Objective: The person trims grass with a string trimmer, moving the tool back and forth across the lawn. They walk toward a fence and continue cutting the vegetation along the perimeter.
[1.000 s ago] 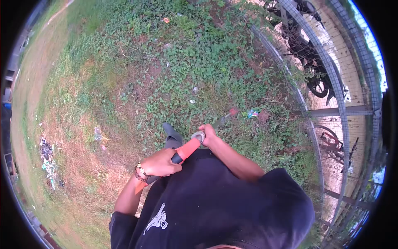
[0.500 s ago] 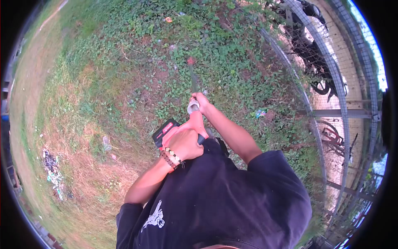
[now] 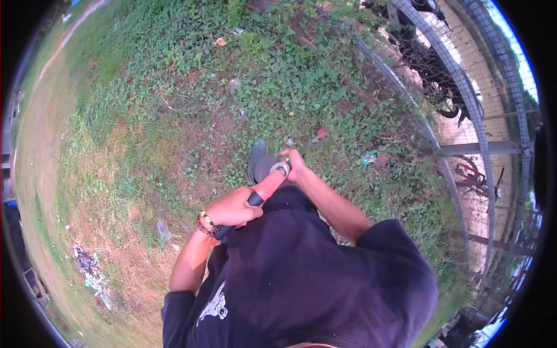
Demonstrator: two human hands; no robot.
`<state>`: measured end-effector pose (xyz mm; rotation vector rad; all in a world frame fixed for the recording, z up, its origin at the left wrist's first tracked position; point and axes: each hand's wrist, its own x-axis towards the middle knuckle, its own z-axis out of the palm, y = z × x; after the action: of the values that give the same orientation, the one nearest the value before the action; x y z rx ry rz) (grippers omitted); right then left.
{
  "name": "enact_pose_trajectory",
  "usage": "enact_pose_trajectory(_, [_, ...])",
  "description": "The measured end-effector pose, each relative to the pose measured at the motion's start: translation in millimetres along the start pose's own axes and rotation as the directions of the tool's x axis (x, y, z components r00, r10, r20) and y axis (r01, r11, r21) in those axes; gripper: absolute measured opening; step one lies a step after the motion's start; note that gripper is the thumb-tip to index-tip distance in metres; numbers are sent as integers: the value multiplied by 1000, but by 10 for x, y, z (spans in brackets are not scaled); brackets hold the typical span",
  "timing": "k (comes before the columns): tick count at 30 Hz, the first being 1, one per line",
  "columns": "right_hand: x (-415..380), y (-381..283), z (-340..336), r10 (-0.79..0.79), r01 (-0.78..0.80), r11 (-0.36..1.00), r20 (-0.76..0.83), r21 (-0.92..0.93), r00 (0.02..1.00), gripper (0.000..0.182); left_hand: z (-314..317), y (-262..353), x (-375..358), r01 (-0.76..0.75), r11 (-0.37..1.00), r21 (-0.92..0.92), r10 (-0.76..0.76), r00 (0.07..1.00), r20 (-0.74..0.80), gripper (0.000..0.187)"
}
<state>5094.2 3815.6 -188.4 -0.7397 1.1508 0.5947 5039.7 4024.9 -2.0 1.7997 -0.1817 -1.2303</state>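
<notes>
A red cordless grass trimmer (image 3: 270, 185) slants across in front of my body. Around its rear handle, by the black part, my left hand (image 3: 233, 207) is closed, with beaded bracelets at the wrist. My right hand (image 3: 296, 166) is wrapped round the pole just ahead of the pale collar. Beyond that hand the thin pole runs forward and right to a small red head (image 3: 321, 134), low over green weeds (image 3: 342, 110). The battery end is mostly hidden behind my left hand and wrist. One trousered leg with a dark shoe (image 3: 257, 153) shows beyond the trimmer.
A curved wire fence (image 3: 432, 136) runs along the right, with a red bicycle (image 3: 469, 174) behind it. Litter lies about: a heap (image 3: 91, 275) at left, a clear plastic piece (image 3: 163, 232), an orange scrap (image 3: 221, 42) and a blue wrapper (image 3: 369, 159).
The trimmer's head has swung right and nearer to me. My left hand has moved left, turning the battery out of sight. A shoe and lower leg now show ahead.
</notes>
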Motion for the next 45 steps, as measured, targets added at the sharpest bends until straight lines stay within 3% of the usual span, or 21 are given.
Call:
enact_pose_trajectory(5, [378, -364, 320, -32, 32, 999, -7, 12, 999, 24, -732, 143, 292, -92, 983, 162, 83, 995, 57, 24])
enact_pose_trajectory(8, [538, -614, 548, -18, 17, 1000, 49, 24, 999, 22, -927, 312, 381, -178, 915, 363, 228, 968, -101, 31])
enact_pose_trajectory(10, [544, -796, 899, -28, 25, 998, 64, 50, 998, 21, -1129, 636, 391, -104, 889, 447, 175, 977, -123, 37])
enact_pose_trajectory(11, [597, -884, 1068, 40, -44, 998, 84, 49, 996, 20, -1210, 749, 411, -53, 883, 467, 127, 983, -130, 38])
enact_pose_trajectory(14, [560, -1098, 1571, -29, 22, 998, 134, 52, 991, 20, -1401, 1061, 513, 86, 851, 518, -3, 987, -160, 37])
enact_pose_trajectory(16, [699, -1132, 1775, -2, -18, 996, 233, 86, 973, 21, -1498, 1175, 581, 143, 816, 560, -45, 982, -185, 36])
enact_pose_trajectory(19, [855, -1178, 2078, 46, -109, 977, 322, 181, 945, 22, -1651, 1300, 636, 217, 791, 571, -105, 969, -224, 36])
enact_pose_trajectory(23, [845, -1225, 2264, 54, -142, 956, 320, 257, 946, 23, -1876, 1384, 666, 249, 792, 558, -177, 968, -181, 38])
enact_pose_trajectory(25, [803, -1243, 2218, 53, -129, 957, 284, 258, 957, 24, -1959, 1408, 676, 234, 796, 558, -189, 972, -137, 38])
enact_pose_trajectory(31, [514, -1313, 1860, -1, -23, 946, 73, 322, 997, 27, -2294, 1210, 800, -5, 901, 434, -25, 998, 63, 33])
enact_pose_trajectory(34, [724, -1298, 1659, -40, 29, 914, 20, 406, 999, 29, -2488, 1238, 918, -32, 926, 376, -16, 992, 124, 37])
enact_pose_trajectory(38, [892, -1341, 1555, -21, 62, 890, -95, 451, 995, 37, -2687, 964, 1119, 38, 986, 161, -77, 967, 241, 24])
enact_pose_trajectory(42, [887, -1380, 1709, -35, 55, 935, -62, 351, 997, 37, -2785, 912, 1067, -1, 978, 209, -42, 979, 199, 23])
enact_pose_trajectory(45, [842, -1436, 1996, -26, 14, 952, 35, 307, 999, 35, -2781, 992, 929, -67, 942, 330, 47, 996, 70, 24])
